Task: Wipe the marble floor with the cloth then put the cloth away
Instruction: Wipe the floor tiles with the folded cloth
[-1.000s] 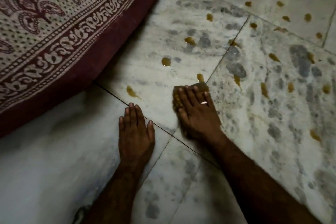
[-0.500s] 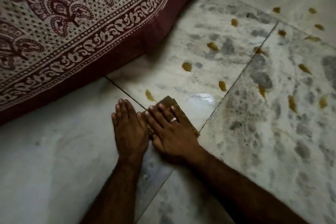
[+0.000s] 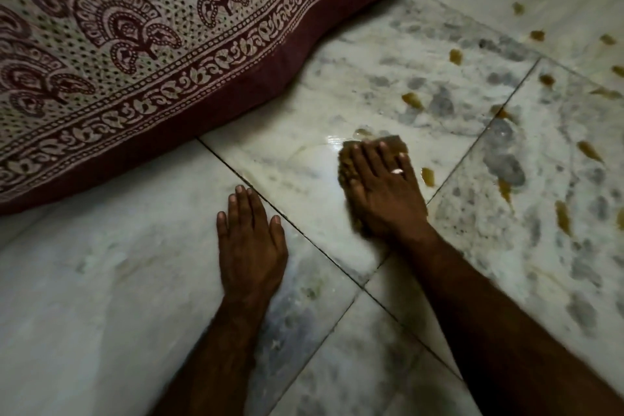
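Note:
My right hand (image 3: 383,186) lies flat, palm down, on a small brownish cloth (image 3: 393,141) and presses it onto the white, grey-veined marble floor (image 3: 337,84). Only the cloth's far edge and left side show past the fingers. A ring sits on one finger. My left hand (image 3: 251,240) rests flat on the floor to the left, fingers together, holding nothing. A wet sheen (image 3: 317,162) lies on the tile just left of the cloth.
Several yellow-brown spots (image 3: 412,100) dot the tiles ahead and to the right of the cloth. A mattress with a maroon-and-cream printed cover (image 3: 135,54) fills the upper left, its edge close to the wiped tile.
My right hand has slid the cloth away from my left hand, forward and to the right. The spot near the tile joint is gone, leaving a wet patch.

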Demonstrator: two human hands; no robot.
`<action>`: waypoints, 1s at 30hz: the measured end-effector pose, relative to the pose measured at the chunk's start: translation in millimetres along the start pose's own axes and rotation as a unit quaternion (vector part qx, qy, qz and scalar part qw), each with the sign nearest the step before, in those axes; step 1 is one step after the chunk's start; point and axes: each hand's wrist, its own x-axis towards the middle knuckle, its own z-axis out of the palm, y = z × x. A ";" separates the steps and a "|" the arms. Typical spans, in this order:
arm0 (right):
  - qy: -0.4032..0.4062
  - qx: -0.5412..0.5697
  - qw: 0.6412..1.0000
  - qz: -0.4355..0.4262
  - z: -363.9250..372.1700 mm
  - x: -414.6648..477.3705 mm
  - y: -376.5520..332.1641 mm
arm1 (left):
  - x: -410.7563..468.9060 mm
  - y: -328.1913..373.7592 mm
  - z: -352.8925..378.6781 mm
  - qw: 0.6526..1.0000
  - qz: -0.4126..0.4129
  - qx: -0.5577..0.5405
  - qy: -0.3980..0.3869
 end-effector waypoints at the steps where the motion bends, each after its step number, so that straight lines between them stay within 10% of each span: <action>1: 0.004 0.003 1.000 0.028 1.9 -15.7 8.2 | -0.2 -0.8 0.4 1.000 0.013 0.000 -0.004; 8: 0.023 0.020 1.000 -0.009 23.3 -101.0 -39.6 | -10.6 31.4 7.7 0.993 0.114 -0.011 0.003; 18: -0.013 0.009 0.990 -0.140 -6.5 31.9 -11.7 | 38.7 91.6 16.2 0.998 0.043 -0.035 0.005; 30: 0.022 0.010 0.995 0.094 -5.4 -48.2 76.0 | 44.1 102.9 19.9 0.994 0.100 -0.039 0.018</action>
